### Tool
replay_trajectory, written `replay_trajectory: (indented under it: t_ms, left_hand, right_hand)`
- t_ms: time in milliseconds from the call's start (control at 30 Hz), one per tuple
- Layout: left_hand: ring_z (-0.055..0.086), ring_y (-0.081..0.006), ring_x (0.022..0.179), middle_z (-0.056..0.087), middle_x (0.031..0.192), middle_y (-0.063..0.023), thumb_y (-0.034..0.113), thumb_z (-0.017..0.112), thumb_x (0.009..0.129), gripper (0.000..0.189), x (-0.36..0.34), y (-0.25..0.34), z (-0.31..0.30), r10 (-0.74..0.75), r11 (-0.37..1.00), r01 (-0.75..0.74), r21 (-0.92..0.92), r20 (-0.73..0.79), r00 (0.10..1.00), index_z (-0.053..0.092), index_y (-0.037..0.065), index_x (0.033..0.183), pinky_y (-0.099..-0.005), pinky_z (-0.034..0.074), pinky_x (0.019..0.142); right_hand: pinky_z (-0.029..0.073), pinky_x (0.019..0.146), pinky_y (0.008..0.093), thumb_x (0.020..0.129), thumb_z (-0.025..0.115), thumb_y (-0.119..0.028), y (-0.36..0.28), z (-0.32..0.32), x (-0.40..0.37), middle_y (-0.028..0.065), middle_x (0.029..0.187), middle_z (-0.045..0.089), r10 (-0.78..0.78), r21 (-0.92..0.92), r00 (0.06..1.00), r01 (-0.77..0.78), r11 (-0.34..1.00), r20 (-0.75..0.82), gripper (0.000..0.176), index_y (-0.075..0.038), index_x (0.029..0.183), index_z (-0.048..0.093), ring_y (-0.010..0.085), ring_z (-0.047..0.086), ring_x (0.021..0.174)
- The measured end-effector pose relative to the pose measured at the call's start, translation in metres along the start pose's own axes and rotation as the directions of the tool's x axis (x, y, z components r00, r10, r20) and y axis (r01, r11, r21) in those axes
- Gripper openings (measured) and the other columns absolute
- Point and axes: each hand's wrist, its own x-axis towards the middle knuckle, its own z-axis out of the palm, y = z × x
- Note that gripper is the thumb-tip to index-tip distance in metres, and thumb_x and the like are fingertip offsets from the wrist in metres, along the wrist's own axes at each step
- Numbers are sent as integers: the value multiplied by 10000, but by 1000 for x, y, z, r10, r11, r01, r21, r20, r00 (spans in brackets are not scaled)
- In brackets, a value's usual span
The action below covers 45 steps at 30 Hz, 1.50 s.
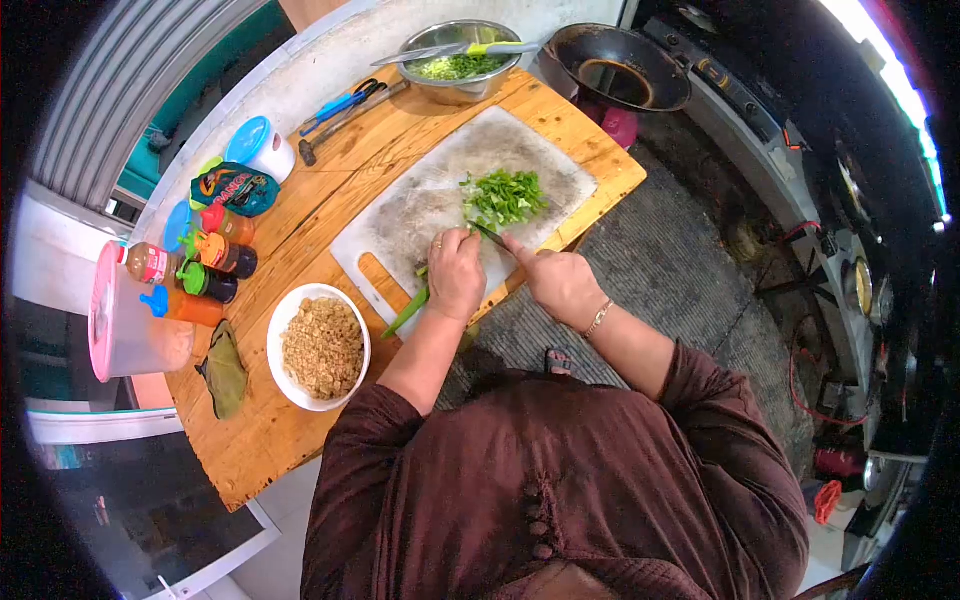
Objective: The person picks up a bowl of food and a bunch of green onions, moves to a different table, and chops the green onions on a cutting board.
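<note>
A white cutting board (pixel 430 200) with dark stains lies on the wooden table. Chopped green leaves (pixel 505 198) form a pile on its right half. My left hand (pixel 457 272) is closed over a bunch of green stalks (pixel 407 312), whose ends stick out below it toward the board's near edge. My right hand (pixel 562 285) is wrapped round a knife (pixel 490 235); its dark blade points up and left, just below the pile and beside my left fingers. The handle is mostly hidden in my palm.
A white bowl (pixel 290 388) of brown crumbly food stands left of the board, near several sauce bottles (pixel 212 284). Behind the board, a metal bowl (pixel 465 92) of chopped greens bears another knife (pixel 430 54). A black wok (pixel 590 45) stands beyond the table's far right corner.
</note>
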Motion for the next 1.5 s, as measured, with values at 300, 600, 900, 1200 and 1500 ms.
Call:
replay_trajectory:
  t_ms: [300,600,900,1200,1500]
  left_hand:
    - [626,-382,945,661,957,-178,-22,611,798,201,12,4,5,-49,975,57,-215,42,998,684,0,984,-473,502,875]
    - [629,-392,908,662,950,-180,2,628,797,160,15,5,9,-10,986,16,-165,35,999,674,-4,950,-474,514,839]
    - [613,-359,970,663,1003,-147,-11,612,774,177,11,20,-3,51,998,-50,-31,15,999,698,-15,929,-474,493,871]
    - [632,-369,901,678,948,-153,-36,621,763,191,6,7,2,-75,985,77,-153,24,997,702,8,930,-461,507,852]
    - [642,-387,839,674,876,-166,34,648,822,69,10,8,-2,-154,974,164,-154,78,985,684,14,878,-484,515,789]
  right_hand:
    - [551,619,470,890,539,-133,-1,-14,6,162,870,696,104,52,993,-107,993,52,675,-191,1543,379,341,701,704]
    - [565,677,462,872,592,-154,-2,-8,7,169,889,702,68,29,995,-70,997,71,699,-176,1537,376,341,711,754]
    - [565,662,461,876,604,-175,-3,-16,9,153,819,715,53,41,991,-58,997,122,691,-148,1530,381,331,719,747]
    - [552,612,461,889,575,-164,19,-13,15,151,813,697,22,44,998,-24,999,56,665,-203,1530,402,337,701,701]
    - [552,625,462,908,562,-161,-1,-24,-1,148,814,678,-15,-10,997,16,1000,72,642,-194,1529,403,331,693,694]
